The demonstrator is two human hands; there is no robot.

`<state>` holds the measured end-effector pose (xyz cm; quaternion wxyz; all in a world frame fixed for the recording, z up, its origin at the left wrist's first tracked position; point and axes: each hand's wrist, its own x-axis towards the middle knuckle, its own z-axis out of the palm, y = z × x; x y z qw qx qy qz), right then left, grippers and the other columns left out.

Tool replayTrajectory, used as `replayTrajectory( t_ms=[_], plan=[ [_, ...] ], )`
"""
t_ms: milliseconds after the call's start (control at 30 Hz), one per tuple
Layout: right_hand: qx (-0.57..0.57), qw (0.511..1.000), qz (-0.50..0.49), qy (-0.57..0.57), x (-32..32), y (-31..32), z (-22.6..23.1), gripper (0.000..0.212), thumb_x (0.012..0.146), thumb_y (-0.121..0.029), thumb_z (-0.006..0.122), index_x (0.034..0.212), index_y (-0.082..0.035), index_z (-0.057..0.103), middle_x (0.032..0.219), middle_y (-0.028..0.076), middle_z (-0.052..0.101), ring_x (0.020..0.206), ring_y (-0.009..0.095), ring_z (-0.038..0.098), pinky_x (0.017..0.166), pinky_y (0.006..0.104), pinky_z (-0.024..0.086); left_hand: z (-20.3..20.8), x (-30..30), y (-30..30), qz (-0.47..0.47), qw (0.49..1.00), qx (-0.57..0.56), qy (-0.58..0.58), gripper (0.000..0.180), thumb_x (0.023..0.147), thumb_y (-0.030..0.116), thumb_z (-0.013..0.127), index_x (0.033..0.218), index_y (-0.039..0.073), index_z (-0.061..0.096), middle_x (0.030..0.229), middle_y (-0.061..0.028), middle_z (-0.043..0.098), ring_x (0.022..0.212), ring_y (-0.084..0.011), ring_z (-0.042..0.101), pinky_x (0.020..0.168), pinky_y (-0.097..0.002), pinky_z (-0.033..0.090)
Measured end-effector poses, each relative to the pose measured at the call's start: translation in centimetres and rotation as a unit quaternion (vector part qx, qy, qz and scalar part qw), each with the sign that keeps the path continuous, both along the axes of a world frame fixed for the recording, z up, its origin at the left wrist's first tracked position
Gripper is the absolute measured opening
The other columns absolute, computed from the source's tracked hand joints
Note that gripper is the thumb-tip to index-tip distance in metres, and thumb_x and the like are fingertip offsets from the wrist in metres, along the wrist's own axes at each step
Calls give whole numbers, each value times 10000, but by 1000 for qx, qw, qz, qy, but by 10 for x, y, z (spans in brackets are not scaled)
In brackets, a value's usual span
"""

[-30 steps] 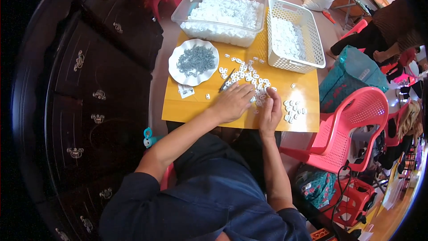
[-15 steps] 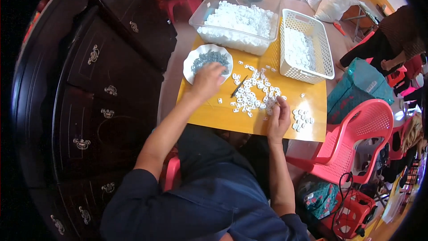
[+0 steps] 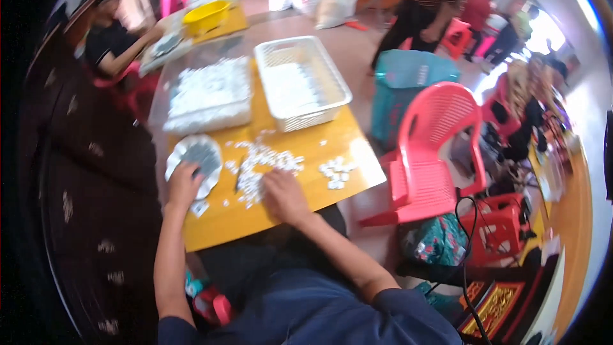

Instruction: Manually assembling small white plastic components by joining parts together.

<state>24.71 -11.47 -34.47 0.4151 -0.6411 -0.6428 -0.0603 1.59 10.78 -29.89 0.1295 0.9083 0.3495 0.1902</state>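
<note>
Tabletop, yellow and glossy, carries loose parts and three containers. Left hand is at the near-left edge of a white scalloped dish, fingers bent inward over its rim. Dish contains a heap of small grey parts; fingertips are at the near side of this heap. Whether the left fingers are pinched on a part cannot be told, owing to blur. Right hand is palm down, fingers curved over the near-right edge of a scattered spread of small white pieces. Its fingertips are hidden or blurred; whether it grips a piece cannot be told.

Spread lies to the right of the dish, near the middle of the tabletop. A separate white cluster lies further right, apart from the spread. A small paper slip lies just beside the dish on its near side.

Clear plastic bin, heaped with white pieces, stands beyond the dish. White perforated basket, also containing white pieces, stands to its right. Pink plastic armchair stands right of the tabletop, with a teal bag behind it.
</note>
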Motion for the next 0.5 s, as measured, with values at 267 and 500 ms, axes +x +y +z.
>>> replayTrajectory(
  t_ms=[267, 500],
  plan=[
    [-42, 999, -21, -2, 2, -12, 7, 375, 824, -115, 710, 1178, -33, 619, 1233, 130, 619, 1257, 354, 533, 1065, 515, 422, 6, 10, 3, -4, 999, -41, -22, 225, 781, 92, 755, 988, 12, 717, 991, -158, 678, 973, -376, 647, 861, -447, 518],
    [-34, 999, -20, 7, 0, -12, 8, 352, 853, -133, 702, 1183, -44, 618, 1251, 127, 600, 1272, 350, 512, 1083, 492, 410, 0, 6, 11, -16, 999, -22, -29, 177, 796, 79, 739, 961, 20, 711, 974, -159, 681, 959, -379, 648, 848, -451, 518]
  ],
)
